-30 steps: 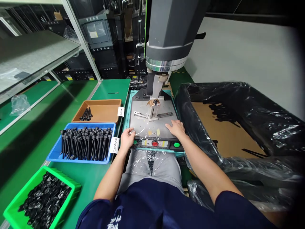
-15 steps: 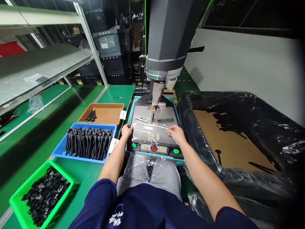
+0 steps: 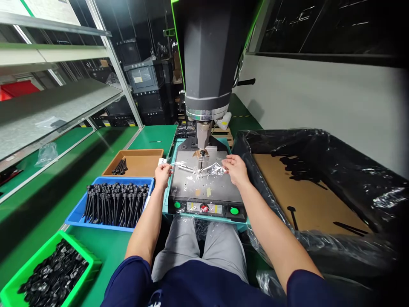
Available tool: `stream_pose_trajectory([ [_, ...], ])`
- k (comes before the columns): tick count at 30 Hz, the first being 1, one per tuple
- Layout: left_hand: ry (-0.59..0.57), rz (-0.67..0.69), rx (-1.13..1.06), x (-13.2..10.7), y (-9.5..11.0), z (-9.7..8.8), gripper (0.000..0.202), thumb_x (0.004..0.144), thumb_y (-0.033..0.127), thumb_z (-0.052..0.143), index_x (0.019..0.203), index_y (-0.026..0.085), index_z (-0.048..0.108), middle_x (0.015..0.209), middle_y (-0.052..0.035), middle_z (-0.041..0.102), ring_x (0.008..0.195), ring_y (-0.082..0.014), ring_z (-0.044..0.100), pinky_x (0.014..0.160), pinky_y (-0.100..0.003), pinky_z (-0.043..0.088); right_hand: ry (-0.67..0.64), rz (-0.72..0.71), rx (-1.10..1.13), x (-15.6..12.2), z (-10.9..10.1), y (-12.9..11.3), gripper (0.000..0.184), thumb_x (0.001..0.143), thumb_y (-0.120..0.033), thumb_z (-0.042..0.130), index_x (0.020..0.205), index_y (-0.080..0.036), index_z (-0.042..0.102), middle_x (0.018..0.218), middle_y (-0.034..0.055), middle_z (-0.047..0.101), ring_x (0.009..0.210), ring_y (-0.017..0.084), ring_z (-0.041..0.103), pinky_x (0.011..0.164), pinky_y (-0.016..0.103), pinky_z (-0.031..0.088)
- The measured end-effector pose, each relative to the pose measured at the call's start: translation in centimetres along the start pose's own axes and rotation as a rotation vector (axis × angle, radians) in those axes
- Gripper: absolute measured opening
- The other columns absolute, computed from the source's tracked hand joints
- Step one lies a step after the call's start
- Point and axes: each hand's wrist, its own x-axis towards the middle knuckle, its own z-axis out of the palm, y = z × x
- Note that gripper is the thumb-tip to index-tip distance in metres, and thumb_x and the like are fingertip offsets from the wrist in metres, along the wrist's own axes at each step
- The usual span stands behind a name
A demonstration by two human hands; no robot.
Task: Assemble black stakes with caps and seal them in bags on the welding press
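Stretched across the machine's metal base plate point(image 3: 188, 186) is a clear plastic film point(image 3: 214, 169), creased and shiny. My left hand point(image 3: 163, 173) pinches its left edge beside the plate. Closed on the right edge, my right hand point(image 3: 236, 169) is over the plate's right side. Between the hands stands a small metal fixture point(image 3: 200, 163) with a black part point(image 3: 202, 152) at its top, just below the machine's horn point(image 3: 203, 134). Part of the film hangs low near the front panel, and its full outline is hard to make out.
Left are a brown tray point(image 3: 145, 162) with a few black pieces, a blue tray point(image 3: 73, 217) of black stems, and a green bin point(image 3: 91, 258) of small black parts. At right stands a plastic-lined box point(image 3: 260, 187). Green buttons point(image 3: 234, 211) and a red one point(image 3: 204, 208) face me.
Both hands have lifted the film's edges, drawing it up towards the fixture. It now bunches between them and hangs less over my lap. The head view has tilted up slightly.
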Motion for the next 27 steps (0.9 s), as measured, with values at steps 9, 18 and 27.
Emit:
stream_pose_trajectory([
  [9,-0.033,0.003,-0.102,4.9,4.4,2.9,0.031,0.067,0.022,0.070,0.095,0.014,0.059,0.067,0.0003,0.065,0.046,-0.0092,0.057,0.043,-0.018,0.034,0.031,0.113,-0.010,6.0,1.6,-2.8,0.033,0.069,-0.008,0.069,0.094,-0.019,0.050,0.080,0.0001,0.061,0.047,0.008,0.053,0.036,0.018,0.038],
  [18,-0.059,0.051,-0.045,8.6,5.4,4.0,0.030,0.075,0.023,0.067,0.102,0.015,0.058,0.071,-0.0004,0.066,0.045,-0.0087,0.055,0.043,-0.020,0.035,0.011,0.130,0.009,8.7,2.6,-1.9,0.028,0.076,-0.005,0.066,0.095,-0.019,0.051,0.080,-0.0006,0.061,0.046,0.006,0.051,0.035,0.016,0.038],
  [27,-0.099,-0.010,0.016,10.4,3.7,4.6,0.028,0.074,0.024,0.071,0.097,0.015,0.058,0.073,-0.0016,0.067,0.042,-0.0079,0.054,0.043,-0.020,0.037,0.014,0.198,0.007,9.2,2.8,-0.1,0.029,0.075,-0.006,0.068,0.096,-0.018,0.051,0.078,0.0000,0.062,0.046,0.007,0.054,0.035,0.015,0.040],
])
